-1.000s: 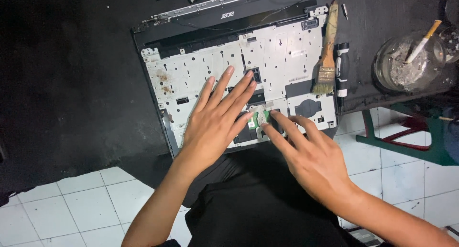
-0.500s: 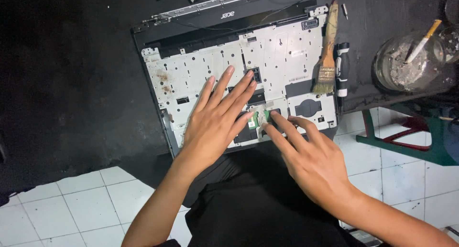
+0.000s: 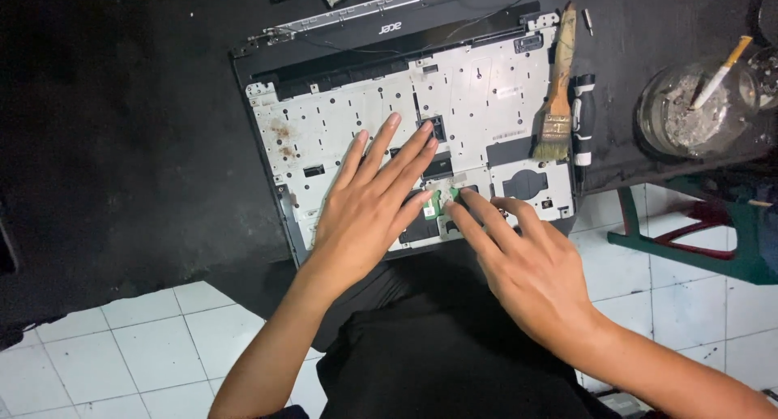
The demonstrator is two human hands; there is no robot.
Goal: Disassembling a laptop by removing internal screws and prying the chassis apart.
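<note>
An opened laptop base lies on a black table, its silver-white inner plate facing up. My left hand rests flat on the plate with fingers spread, its thumb beside a small green circuit piece near the front edge. My right hand comes in from the lower right, and its index fingertip touches that green piece. Neither hand holds anything.
A paintbrush and a dark screwdriver handle lie on the plate's right side. A glass ashtray with a cigarette stands at the right. A detached screen frame lies behind the base. White floor tiles and a green stand show below.
Both hands stay almost still on the plate. My right index finger has shifted slightly on the green piece.
</note>
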